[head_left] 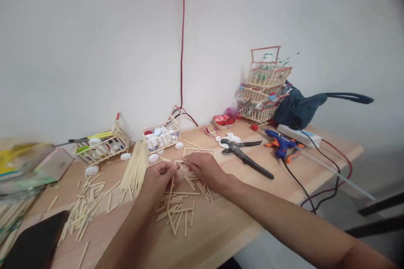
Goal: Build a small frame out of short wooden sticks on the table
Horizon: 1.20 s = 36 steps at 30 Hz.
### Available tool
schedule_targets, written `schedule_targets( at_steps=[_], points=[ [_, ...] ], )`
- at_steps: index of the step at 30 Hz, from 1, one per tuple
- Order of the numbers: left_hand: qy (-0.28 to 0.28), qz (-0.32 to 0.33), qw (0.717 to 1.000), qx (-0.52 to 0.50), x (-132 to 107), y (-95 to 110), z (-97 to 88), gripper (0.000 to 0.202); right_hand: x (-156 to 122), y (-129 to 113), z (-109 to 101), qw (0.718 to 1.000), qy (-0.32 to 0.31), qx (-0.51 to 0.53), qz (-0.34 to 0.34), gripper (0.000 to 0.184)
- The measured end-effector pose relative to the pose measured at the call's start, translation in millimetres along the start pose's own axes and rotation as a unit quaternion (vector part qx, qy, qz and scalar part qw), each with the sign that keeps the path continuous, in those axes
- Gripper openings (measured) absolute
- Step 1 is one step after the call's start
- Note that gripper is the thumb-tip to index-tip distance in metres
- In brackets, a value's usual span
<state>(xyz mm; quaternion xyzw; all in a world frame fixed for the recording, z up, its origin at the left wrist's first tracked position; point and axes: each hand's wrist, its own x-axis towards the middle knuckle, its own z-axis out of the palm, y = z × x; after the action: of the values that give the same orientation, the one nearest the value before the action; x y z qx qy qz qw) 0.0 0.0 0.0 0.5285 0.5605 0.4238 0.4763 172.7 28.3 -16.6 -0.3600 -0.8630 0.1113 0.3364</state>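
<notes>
Both hands meet over the middle of a wooden table (221, 227). My left hand (158, 178) pinches a thin wooden stick (171, 191) near its top end, fingers closed. My right hand (205, 168) has its fingers pressed together on a short stick piece (179, 162) where the two hands meet. A scatter of cut sticks (178, 210) lies just under and in front of them. A square frame of sticks (198, 150) lies flat just beyond my right hand.
A bundle of long sticks (135, 168) lies left of the hands, with more cut pieces (83, 206) further left. Two stick carts (104, 145) (161, 136) hold bottle caps. Black shears (244, 155), a blue glue gun (280, 145), stacked carts (265, 86) and a dark bag (298, 109) are at the right.
</notes>
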Motion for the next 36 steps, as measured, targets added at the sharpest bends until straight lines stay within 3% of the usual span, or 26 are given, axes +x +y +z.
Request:
schedule_targets(
  at_steps=[36],
  points=[
    [-0.006,-0.012,1.0,-0.016,1.2,-1.0,-0.8,0.035,0.6,0.3,0.5,1.0,-0.012,-0.006,0.003,0.024]
  ],
)
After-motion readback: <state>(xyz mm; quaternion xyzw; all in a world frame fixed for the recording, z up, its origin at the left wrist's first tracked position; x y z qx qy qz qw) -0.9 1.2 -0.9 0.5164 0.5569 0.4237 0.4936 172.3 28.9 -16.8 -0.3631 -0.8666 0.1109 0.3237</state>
